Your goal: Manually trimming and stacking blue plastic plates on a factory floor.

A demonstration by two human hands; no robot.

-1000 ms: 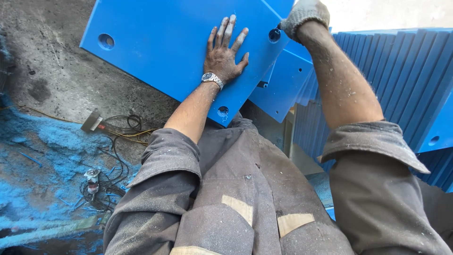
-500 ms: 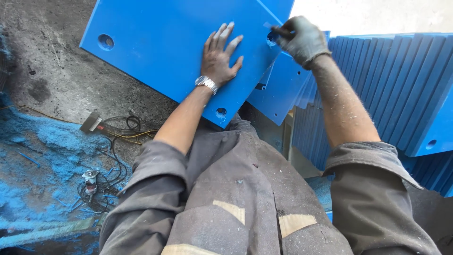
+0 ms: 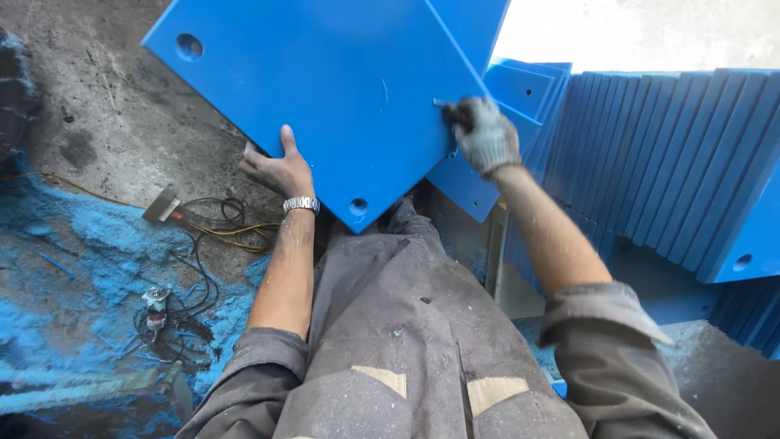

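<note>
blue plastic, thick and rigid: the big square panel [image 3: 325, 106] leans against the person's knees above the dusty floor [image 3: 106, 146], looking heavy, smooth-faced and best gripped by its edges. the bare left hand [image 3: 280, 169] curls round the panel's lower-left edge, while the gloved right hand [image 3: 485, 134], closed on a small tool [image 3: 443, 104], works at its right edge. no labels show; more blue panels [image 3: 650, 162] stand stacked right of it.

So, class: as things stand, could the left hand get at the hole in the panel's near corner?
Probably yes. The left hand grips the blue panel's lower-left edge, and the hole lies just along that edge, with nothing between them.
</note>
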